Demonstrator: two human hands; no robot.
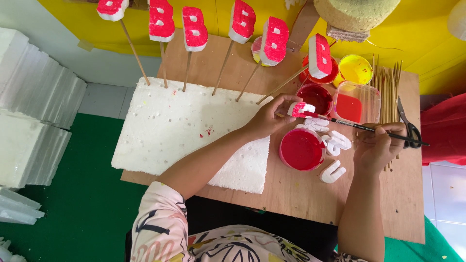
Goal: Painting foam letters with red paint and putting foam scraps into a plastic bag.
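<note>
Left hand gripping foam letter, right hand holding paintbrush, board edge near

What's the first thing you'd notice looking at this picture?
Probably the row of red-painted foam letters on sticks, standing in the white foam slab at the top. Below them, the left hand holds a small foam letter while the right hand touches a paintbrush to it, above a tub of red paint.
</note>
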